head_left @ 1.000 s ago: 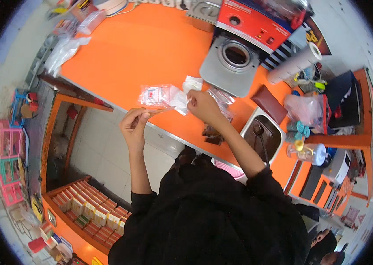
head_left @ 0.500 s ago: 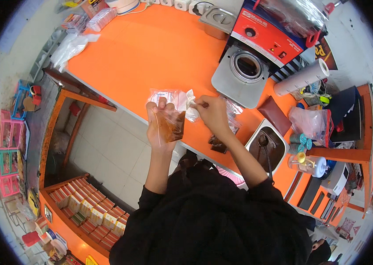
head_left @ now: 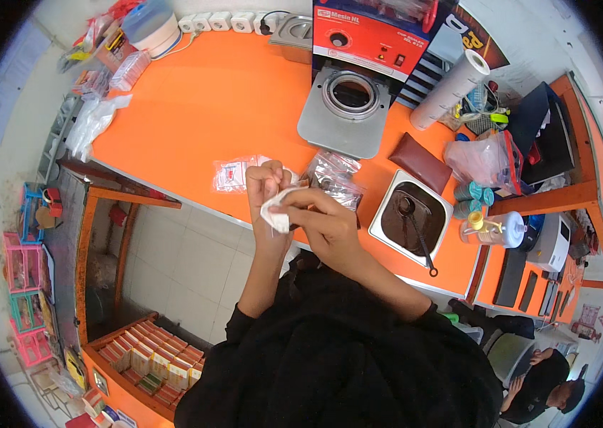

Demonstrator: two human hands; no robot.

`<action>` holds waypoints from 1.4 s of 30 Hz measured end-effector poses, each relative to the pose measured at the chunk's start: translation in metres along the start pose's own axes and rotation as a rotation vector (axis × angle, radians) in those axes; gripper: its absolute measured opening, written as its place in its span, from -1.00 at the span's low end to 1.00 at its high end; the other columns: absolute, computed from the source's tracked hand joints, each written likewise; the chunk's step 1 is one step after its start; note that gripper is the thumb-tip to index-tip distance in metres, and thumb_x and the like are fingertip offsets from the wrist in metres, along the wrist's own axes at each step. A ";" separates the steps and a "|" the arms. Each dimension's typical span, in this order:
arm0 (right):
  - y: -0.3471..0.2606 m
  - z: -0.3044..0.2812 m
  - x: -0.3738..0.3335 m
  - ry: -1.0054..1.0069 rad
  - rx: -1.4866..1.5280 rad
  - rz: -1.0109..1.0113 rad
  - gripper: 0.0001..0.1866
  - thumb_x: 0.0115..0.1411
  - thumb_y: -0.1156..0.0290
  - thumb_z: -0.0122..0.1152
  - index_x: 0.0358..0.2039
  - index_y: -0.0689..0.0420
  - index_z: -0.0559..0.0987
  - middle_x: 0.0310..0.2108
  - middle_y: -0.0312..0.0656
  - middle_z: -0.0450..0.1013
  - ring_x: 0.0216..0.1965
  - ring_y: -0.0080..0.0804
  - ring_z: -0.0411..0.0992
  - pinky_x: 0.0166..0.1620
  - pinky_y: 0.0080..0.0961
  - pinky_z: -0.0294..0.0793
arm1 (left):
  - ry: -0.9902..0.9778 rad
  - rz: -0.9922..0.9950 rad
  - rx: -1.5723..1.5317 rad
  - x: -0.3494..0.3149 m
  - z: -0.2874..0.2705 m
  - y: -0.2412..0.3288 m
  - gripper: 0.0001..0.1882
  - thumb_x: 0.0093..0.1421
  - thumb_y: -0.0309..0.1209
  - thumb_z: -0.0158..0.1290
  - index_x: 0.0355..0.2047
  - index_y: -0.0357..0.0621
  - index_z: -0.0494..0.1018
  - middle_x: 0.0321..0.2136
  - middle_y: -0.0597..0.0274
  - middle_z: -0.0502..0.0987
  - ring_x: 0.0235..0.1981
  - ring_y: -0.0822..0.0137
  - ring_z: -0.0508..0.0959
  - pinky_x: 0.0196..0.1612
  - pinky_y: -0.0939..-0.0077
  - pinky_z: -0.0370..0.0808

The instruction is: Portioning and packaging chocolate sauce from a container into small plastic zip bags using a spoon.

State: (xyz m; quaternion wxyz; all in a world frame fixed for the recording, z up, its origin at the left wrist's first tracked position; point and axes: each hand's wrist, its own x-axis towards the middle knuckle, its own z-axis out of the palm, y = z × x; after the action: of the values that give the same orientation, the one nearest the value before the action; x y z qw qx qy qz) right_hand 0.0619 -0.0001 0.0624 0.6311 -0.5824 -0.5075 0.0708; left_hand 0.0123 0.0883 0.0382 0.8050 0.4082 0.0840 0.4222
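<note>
As RH grips tissue (wht), LH hovers.

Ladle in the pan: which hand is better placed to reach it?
Probably the right hand: it is nearer the ladle, though it holds a white wipe. The left hand is farther off.

Beyond and left of the left hand, the tabletop affords a broad unobstructed lane past the flat clear packets. Ahead, passage is blocked by the red machine and its grey plate. Rightward, low reach is obstructed by the pan, its protruding ladle and the brown case.
</note>
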 end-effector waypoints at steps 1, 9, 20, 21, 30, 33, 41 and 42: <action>-0.001 -0.002 -0.005 0.006 -0.002 0.000 -0.74 -0.06 0.78 -0.01 -0.40 0.25 0.58 -0.30 -0.14 0.45 -0.37 -0.44 0.43 -0.38 -0.62 0.39 | -0.005 -0.004 0.000 0.001 -0.001 -0.001 -0.87 0.26 -0.34 -0.13 -0.35 -0.08 0.18 -0.32 0.27 0.19 -0.44 0.53 0.21 -0.43 0.69 0.33; -0.019 -0.053 -0.025 0.143 0.697 0.447 -0.83 0.10 0.62 -0.03 -0.34 0.33 0.54 -0.20 -0.14 0.42 -0.28 -0.42 0.44 -0.28 -0.57 0.45 | -0.142 0.234 0.521 0.003 -0.002 0.010 -0.89 0.18 -0.41 -0.04 -0.40 -0.16 0.29 -0.39 0.23 0.30 -0.37 0.45 0.29 -0.29 0.56 0.28; -0.028 -0.056 -0.007 0.166 -0.160 0.171 -0.78 -0.06 0.51 0.30 -0.33 0.17 0.58 -0.19 -0.21 0.41 -0.29 -0.44 0.44 -0.36 -0.57 0.43 | -0.326 0.468 1.143 -0.007 0.025 0.028 -0.94 -0.02 -0.48 0.08 -0.51 -0.09 0.41 -0.59 0.33 0.38 -0.43 0.35 0.37 -0.23 0.43 0.08; -0.027 -0.055 -0.008 0.169 -0.162 0.172 -0.78 -0.06 0.51 0.30 -0.33 0.17 0.58 -0.19 -0.21 0.41 -0.29 -0.44 0.44 -0.36 -0.57 0.43 | -0.340 0.462 1.140 -0.006 0.024 0.028 -0.93 -0.04 -0.48 0.09 -0.51 -0.08 0.41 -0.59 0.32 0.38 -0.43 0.34 0.37 -0.23 0.43 0.08; -0.014 -0.059 -0.012 -0.013 0.125 0.577 -0.87 0.07 0.51 0.21 -0.46 0.33 0.49 -0.41 -0.20 0.44 -0.56 -0.66 0.37 -0.53 -0.73 0.40 | -0.346 0.373 1.060 -0.010 0.020 0.020 -0.94 -0.03 -0.48 0.09 -0.49 -0.12 0.44 -0.59 0.32 0.39 -0.41 0.32 0.38 -0.22 0.42 0.11; -0.011 -0.055 -0.011 -0.023 0.102 0.522 -0.87 0.10 0.49 0.17 -0.49 0.30 0.49 -0.58 -0.27 0.41 -0.56 -0.70 0.36 -0.55 -0.73 0.36 | -0.272 0.291 0.988 -0.015 0.019 0.016 -0.94 -0.01 -0.49 0.08 -0.48 -0.16 0.45 -0.58 0.28 0.39 -0.41 0.31 0.37 -0.24 0.43 0.17; -0.011 -0.047 -0.016 -0.060 -0.051 0.532 -0.80 0.03 0.39 0.23 -0.43 0.28 0.53 -0.67 -0.21 0.36 -0.62 -0.58 0.26 -0.53 -0.58 0.22 | -0.006 0.262 0.868 -0.028 0.007 0.013 -0.96 0.07 -0.56 0.05 -0.48 -0.29 0.42 -0.54 0.24 0.42 -0.40 0.40 0.39 -0.33 0.58 0.32; -0.009 -0.051 -0.020 -0.068 -0.049 0.531 -0.80 0.03 0.39 0.23 -0.43 0.28 0.53 -0.67 -0.21 0.36 -0.62 -0.58 0.26 -0.53 -0.58 0.22 | 0.050 0.301 0.880 -0.024 -0.004 0.017 -0.96 0.07 -0.56 0.04 -0.47 -0.29 0.42 -0.54 0.24 0.43 -0.40 0.42 0.40 -0.32 0.58 0.32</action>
State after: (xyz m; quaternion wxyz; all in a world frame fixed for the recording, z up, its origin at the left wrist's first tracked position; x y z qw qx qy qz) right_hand 0.0843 -0.0500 0.0686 0.5588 -0.7073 -0.3596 0.2412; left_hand -0.0154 0.0778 0.0427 0.4828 0.7084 0.2144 0.4681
